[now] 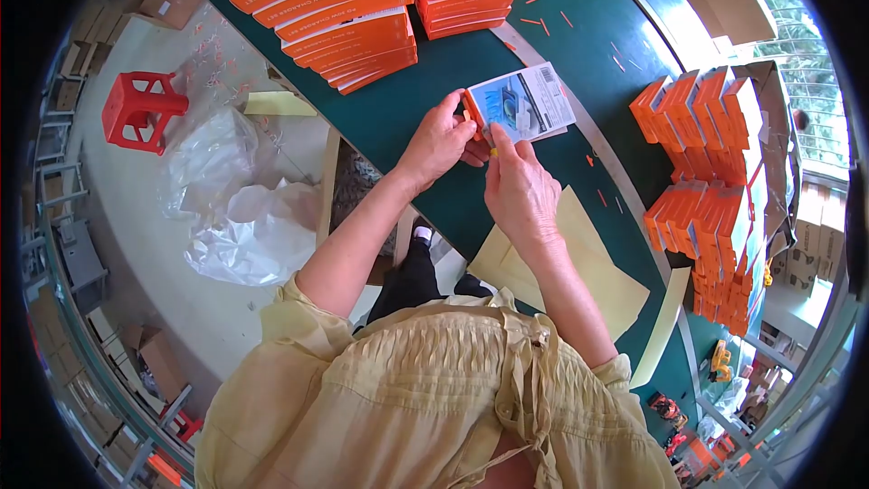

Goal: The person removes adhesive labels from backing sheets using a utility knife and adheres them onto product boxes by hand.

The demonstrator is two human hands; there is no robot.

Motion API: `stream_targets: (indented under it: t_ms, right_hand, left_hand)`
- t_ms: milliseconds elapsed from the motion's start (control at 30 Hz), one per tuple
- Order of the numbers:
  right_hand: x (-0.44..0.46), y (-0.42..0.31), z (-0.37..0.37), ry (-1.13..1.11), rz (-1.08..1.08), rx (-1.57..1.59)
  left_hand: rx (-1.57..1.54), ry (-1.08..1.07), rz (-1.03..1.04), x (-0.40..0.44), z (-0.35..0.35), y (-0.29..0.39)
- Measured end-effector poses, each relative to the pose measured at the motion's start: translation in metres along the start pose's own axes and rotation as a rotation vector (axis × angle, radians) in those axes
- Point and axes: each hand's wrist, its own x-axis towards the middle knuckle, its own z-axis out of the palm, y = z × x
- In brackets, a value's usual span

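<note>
A flat box (522, 101) with a blue picture, a white label side and an orange edge is held over the green table. My left hand (438, 141) grips its orange left end with the fingers closed. At the box's lower left corner is my right hand (522, 183), its fingers bent together around something small and yellow that I cannot make out, the index finger pointing at the box. Under the box's right end, the edge of another pale flat piece shows.
Orange charger boxes (339, 23) are stacked at the table's far edge, more orange boxes (706, 199) at the right. Cream sheets (579, 263) lie on the green table (579, 167) beside my right forearm. A red stool (145, 111) and plastic bags (253, 235) are on the floor.
</note>
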Motion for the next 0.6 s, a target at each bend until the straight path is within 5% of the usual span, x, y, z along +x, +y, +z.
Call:
stream_targets:
  t_ms: [300, 433, 600]
  right_hand:
    - [0.004, -0.001, -0.015, -0.143, -0.024, -0.129]
    - [0.027, -0.001, -0.008, 0.138, 0.070, 0.084]
    - [0.046, -0.004, 0.011, 0.143, 0.110, -0.034]
  left_hand:
    - [0.003, -0.010, -0.048, -0.001, -0.003, 0.003]
    - [-0.012, -0.031, -0.040, -0.002, -0.003, 0.001]
    - [-0.009, -0.017, -0.029, 0.001, -0.004, -0.004]
